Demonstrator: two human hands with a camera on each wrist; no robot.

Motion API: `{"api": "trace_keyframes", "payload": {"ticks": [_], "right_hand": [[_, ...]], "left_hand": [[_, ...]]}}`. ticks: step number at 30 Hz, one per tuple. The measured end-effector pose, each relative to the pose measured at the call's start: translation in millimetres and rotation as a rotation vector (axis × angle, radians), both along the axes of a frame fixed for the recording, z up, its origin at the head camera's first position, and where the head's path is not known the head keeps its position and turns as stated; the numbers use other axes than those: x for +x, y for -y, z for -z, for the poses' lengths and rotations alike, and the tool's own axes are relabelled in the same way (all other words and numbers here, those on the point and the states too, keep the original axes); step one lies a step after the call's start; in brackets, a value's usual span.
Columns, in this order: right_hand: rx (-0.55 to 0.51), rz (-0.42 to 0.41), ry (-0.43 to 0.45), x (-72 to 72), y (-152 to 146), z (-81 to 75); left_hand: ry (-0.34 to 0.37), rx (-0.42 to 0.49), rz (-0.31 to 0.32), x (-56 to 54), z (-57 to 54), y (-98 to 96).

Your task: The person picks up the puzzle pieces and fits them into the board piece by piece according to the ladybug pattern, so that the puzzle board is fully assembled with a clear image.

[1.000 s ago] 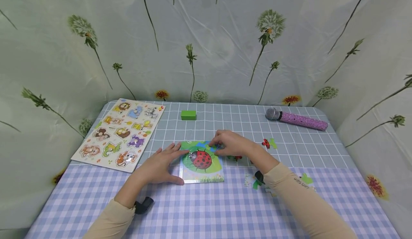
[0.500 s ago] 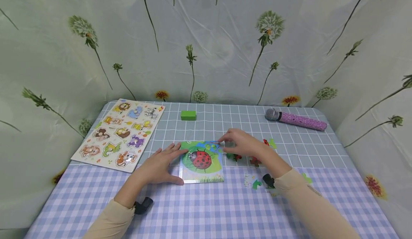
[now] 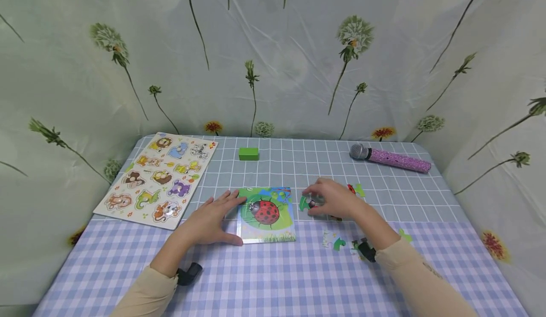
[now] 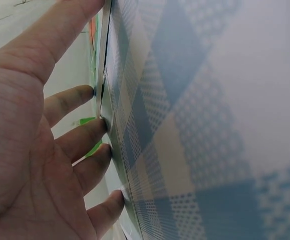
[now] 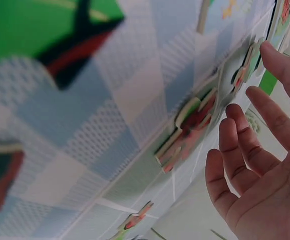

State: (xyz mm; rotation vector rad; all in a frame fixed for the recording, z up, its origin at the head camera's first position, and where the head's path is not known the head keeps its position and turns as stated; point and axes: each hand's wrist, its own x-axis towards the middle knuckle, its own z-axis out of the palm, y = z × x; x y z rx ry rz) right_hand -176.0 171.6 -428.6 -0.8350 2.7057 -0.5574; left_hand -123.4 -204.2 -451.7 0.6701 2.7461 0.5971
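A square ladybug jigsaw board (image 3: 265, 234) lies at the table's middle, with blue at its upper right corner. My left hand (image 3: 215, 218) rests along its left side, fingers spread; in the left wrist view the fingertips (image 4: 100, 125) touch the board's edge and the cloth. To the right of the board, my right hand (image 3: 334, 198) is over a loose green and red jigsaw piece (image 3: 304, 203). In the right wrist view, the thumb and forefinger are apart near this piece (image 5: 246, 65), and the other fingers are loosely bent.
More loose jigsaw pieces (image 3: 339, 244) lie around and under the right forearm. An animal puzzle board (image 3: 141, 187) lies at the left, a green block (image 3: 249, 154) at the back, and a glittery pink microphone (image 3: 396, 159) at the back right. A floral curtain (image 3: 294, 70) hangs behind the table.
My right hand has left the board's upper right corner and moved right, to a loose piece on the table. My left hand has stayed at the board's left side.
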Motion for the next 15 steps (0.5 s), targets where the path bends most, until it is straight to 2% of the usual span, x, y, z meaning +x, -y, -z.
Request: {"api": "trace_keyframes", "payload": {"ticks": [15], "right_hand": [[-0.027, 0.018, 0.035, 4.7, -1.7, 4.7]], "left_hand": [[0.003, 0.044, 0.008, 0.5, 1.6, 2.7]]}}
